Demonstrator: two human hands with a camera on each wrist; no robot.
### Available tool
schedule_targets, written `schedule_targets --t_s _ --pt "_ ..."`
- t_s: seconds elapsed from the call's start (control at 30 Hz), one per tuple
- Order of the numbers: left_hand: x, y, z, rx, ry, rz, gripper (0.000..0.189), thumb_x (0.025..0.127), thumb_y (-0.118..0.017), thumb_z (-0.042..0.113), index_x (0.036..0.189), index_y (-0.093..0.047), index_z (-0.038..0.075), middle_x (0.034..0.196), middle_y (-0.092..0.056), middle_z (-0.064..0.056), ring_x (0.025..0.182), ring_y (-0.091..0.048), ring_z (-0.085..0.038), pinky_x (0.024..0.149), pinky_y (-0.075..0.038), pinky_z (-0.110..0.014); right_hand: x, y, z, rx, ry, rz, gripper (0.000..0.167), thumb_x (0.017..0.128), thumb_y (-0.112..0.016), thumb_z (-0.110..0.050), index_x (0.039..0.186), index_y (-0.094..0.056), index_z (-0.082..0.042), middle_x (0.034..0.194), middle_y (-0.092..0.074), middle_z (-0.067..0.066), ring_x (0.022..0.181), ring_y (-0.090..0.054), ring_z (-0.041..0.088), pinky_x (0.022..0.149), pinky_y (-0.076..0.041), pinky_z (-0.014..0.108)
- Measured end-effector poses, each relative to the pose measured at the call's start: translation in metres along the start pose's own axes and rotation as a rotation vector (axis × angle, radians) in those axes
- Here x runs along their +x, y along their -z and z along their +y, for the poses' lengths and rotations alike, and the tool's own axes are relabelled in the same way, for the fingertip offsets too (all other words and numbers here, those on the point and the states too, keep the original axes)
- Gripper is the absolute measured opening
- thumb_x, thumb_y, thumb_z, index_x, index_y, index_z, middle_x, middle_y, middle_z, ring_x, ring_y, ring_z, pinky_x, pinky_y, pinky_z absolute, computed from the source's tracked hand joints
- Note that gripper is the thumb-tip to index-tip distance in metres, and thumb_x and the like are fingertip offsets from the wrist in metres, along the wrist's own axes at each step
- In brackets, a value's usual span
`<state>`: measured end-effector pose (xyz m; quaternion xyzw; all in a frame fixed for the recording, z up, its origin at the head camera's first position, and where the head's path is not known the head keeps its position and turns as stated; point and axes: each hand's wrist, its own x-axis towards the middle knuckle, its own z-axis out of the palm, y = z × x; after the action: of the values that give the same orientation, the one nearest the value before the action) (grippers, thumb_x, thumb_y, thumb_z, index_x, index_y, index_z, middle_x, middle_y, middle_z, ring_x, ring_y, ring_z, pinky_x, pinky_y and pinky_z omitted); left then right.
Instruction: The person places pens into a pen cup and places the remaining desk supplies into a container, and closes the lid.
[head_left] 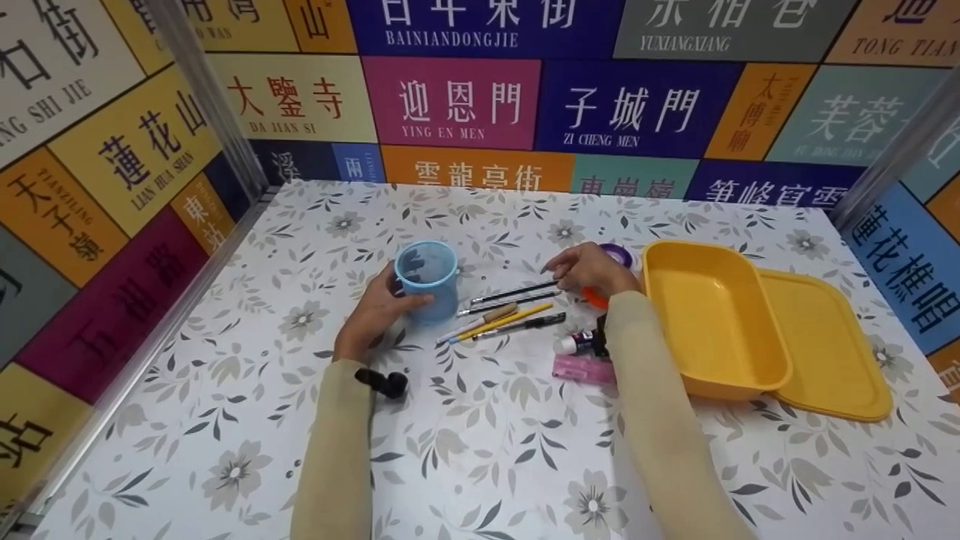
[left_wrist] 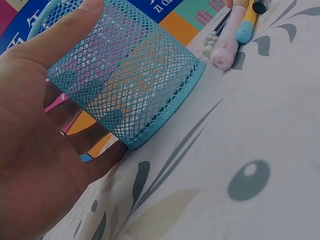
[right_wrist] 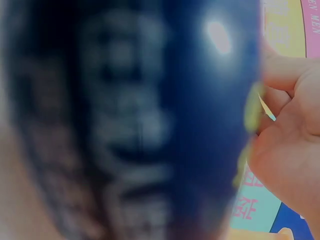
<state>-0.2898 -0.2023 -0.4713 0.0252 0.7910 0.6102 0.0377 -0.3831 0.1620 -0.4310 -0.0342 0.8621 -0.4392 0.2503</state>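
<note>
My left hand (head_left: 382, 304) grips a light blue mesh pen holder (head_left: 431, 296), thumb on the near side and fingers round the back. In the left wrist view the holder (left_wrist: 135, 75) leans at an angle with its base close to the tabletop. My right hand (head_left: 596, 270) has its fingers curled at the far end of a black pencil (head_left: 517, 292), pinching it. Just below lie a second dark pencil (head_left: 510, 303), a yellow pencil (head_left: 517, 319) and a black pen (head_left: 536, 322). A blurred dark bottle (right_wrist: 165, 120) hides most of the right wrist view.
A yellow box (head_left: 712, 322) stands open on the right, its lid (head_left: 832, 345) lying beside it. By my right forearm are a white-capped bottle (head_left: 577, 343) and a pink packet (head_left: 581, 369). A purple tape roll (head_left: 617, 253) sits behind my right hand.
</note>
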Motion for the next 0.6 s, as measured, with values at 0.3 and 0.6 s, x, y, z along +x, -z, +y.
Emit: schedule_targets --t_s 0.3,0.6 --pt "0.000 -0.001 0.000 -0.019 -0.017 -0.001 0.091 0.077 -0.087 0.030 0.154 -0.037 0.026 0.154 -0.047 -0.002 0.149 -0.036 -0.025 0.126 -0.025 -0.045 -0.005 0.005 0.002 0.029 0.067 -0.026 0.047 0.092 -0.064 0.005 0.137 -0.060 -0.007 0.119 -0.062 0.014 0.101 -0.062 0.022 0.090 -0.057 0.030" --pt "0.000 0.000 -0.003 -0.009 -0.016 -0.010 0.093 0.075 -0.087 0.037 0.153 -0.037 0.027 0.154 -0.047 0.000 0.149 -0.036 -0.025 0.126 -0.026 -0.046 -0.008 0.017 0.000 -0.023 0.132 -0.013 0.053 0.097 -0.065 -0.012 0.148 -0.049 -0.014 0.133 -0.063 0.017 0.120 -0.060 0.034 0.110 -0.048 0.045"
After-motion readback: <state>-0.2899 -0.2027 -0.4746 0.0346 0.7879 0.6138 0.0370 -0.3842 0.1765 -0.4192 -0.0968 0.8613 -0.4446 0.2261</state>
